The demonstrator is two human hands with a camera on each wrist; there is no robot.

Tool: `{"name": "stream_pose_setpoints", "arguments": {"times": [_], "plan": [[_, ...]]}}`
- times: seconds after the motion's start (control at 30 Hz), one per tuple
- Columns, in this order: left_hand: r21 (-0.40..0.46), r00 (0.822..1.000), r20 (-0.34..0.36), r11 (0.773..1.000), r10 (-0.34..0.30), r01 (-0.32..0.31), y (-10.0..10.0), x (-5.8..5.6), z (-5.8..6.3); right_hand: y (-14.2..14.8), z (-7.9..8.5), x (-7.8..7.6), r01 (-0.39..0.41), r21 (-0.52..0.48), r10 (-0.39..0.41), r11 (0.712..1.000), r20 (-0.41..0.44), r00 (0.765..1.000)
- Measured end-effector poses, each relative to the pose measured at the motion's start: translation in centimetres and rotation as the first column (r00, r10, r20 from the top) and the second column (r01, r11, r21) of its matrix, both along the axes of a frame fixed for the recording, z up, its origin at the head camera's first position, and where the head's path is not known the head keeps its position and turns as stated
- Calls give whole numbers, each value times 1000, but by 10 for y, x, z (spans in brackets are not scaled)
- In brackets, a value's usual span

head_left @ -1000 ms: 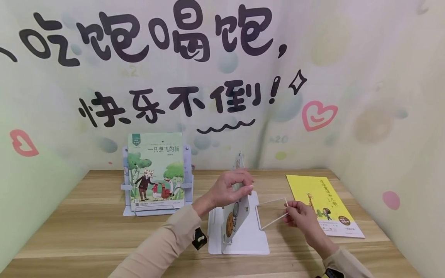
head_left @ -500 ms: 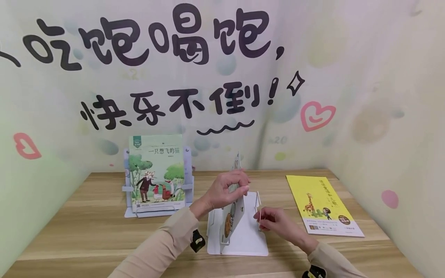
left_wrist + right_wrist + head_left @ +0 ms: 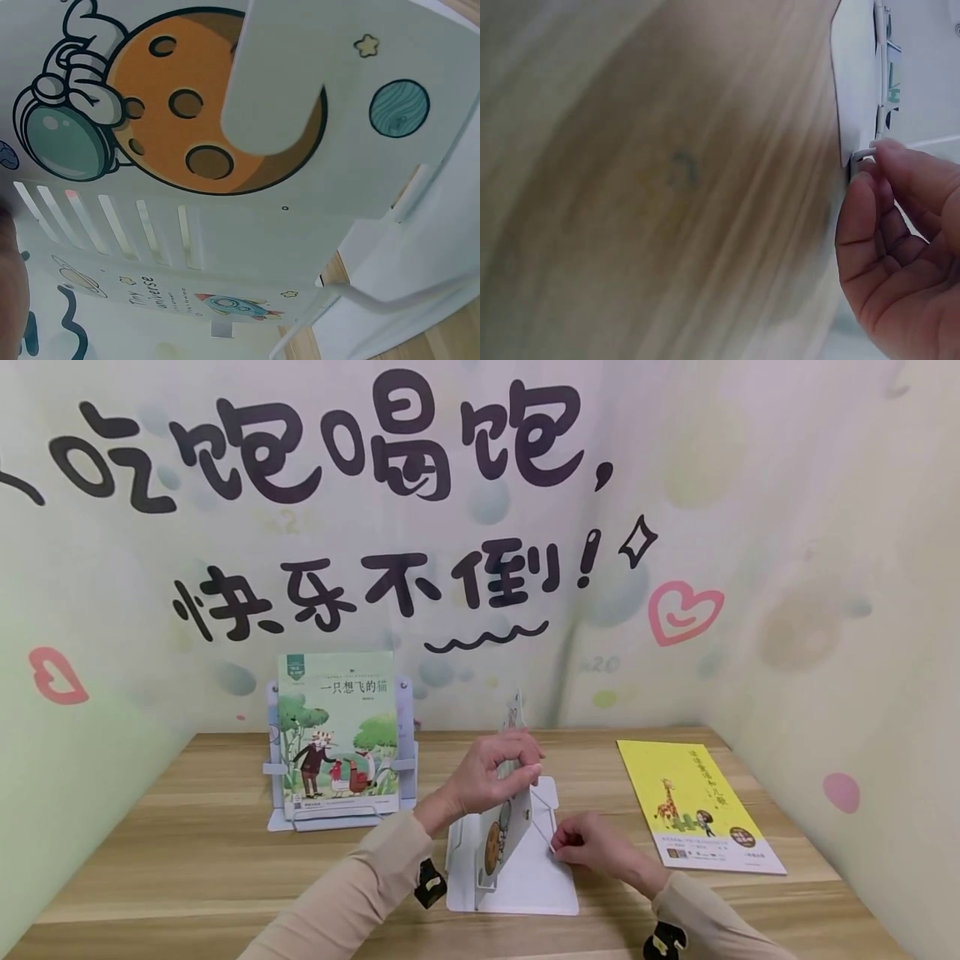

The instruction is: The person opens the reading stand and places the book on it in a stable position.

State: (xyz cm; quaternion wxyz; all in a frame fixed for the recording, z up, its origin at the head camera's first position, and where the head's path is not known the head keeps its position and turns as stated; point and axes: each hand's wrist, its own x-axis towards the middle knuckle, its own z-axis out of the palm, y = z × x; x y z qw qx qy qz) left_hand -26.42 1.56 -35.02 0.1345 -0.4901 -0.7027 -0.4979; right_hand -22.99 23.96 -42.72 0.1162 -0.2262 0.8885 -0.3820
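A white book stand stands side-on in the head view, its flat base [image 3: 540, 885] on the wooden table and its printed panel [image 3: 498, 843] raised nearly upright. My left hand [image 3: 487, 772] grips the panel near its upper part, with thumb and fingers curled. In the left wrist view the panel shows an orange planet [image 3: 187, 105] and an astronaut. My right hand [image 3: 592, 843] pinches the thin white wire support [image 3: 540, 831], which slants from the base's right side towards the panel. In the right wrist view, thumb and forefinger hold the wire's end [image 3: 865, 153] beside the base's edge.
At the back left, a green picture book [image 3: 337, 735] rests upright on another pale stand [image 3: 406, 727]. A yellow book [image 3: 697, 806] lies flat on the right of the table [image 3: 187, 877]. A printed curtain [image 3: 480, 677] hangs behind the table.
The wire support has swung from lying out to the right, up and over towards the panel. My right hand has moved left with it. The left hand keeps its grip on the panel.
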Motion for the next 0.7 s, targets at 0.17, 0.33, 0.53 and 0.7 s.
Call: {"name": "stream_pose_setpoints", "arguments": {"times": [0.17,0.33,0.53,0.7], "plan": [[-4,1000,-11,1000,3,-3,4,0,-1,1,-2,0,7,10,-7,1000,4,1000],[2,1000,-18,1000,-3,3,8,1,-1,0,-4,0,13,32,-12,999,-12,1000],[18,1000,-22,1000,-19,19,13,-1,-4,1,-5,0,14,10,-14,1000,9,1000],[14,999,-33,1000,-15,16,18,-2,-5,2,-8,0,19,1,-19,1000,23,1000]]}}
